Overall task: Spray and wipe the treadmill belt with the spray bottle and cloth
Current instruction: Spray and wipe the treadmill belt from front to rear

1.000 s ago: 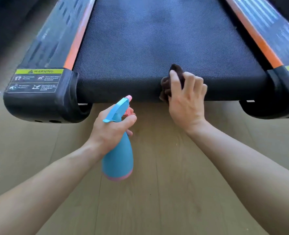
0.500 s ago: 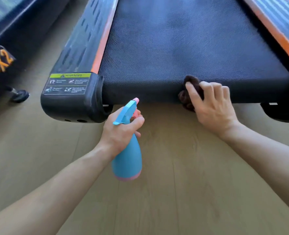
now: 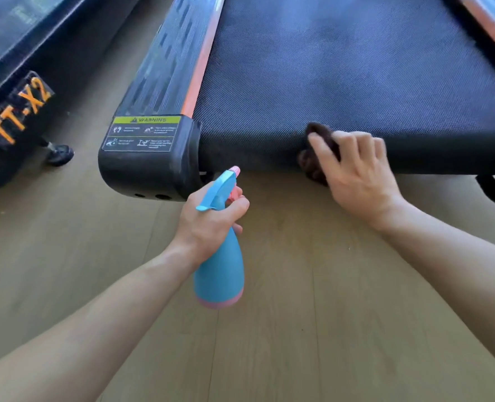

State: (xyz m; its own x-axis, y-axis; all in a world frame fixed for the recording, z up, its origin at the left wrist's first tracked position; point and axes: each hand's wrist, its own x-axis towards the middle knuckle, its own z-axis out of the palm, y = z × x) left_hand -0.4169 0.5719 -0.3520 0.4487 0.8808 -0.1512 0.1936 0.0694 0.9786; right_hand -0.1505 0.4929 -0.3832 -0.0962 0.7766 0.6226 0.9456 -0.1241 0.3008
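Observation:
The dark textured treadmill belt [image 3: 342,76] fills the upper part of the view. At its rounded rear edge my right hand [image 3: 356,178] presses a dark brown cloth [image 3: 313,166] against the belt, fingers curled over it. My left hand [image 3: 211,224] grips the neck of a blue spray bottle [image 3: 220,274] with a pink base and pink nozzle, held over the floor just below the belt's left rear corner. The nozzle points up toward the belt edge.
A black end cap [image 3: 144,169] with a yellow warning label sits at the treadmill's left rear corner, below an orange-striped side rail [image 3: 176,53]. Another black machine marked TT-X2 [image 3: 11,117] stands at the far left on a small foot. Wooden floor [image 3: 298,329] lies below.
The view has swung left, bringing the neighbouring machine into sight. My right hand has stayed on the cloth at the belt's rear edge, sliding slightly; my left hand keeps the bottle near the left corner.

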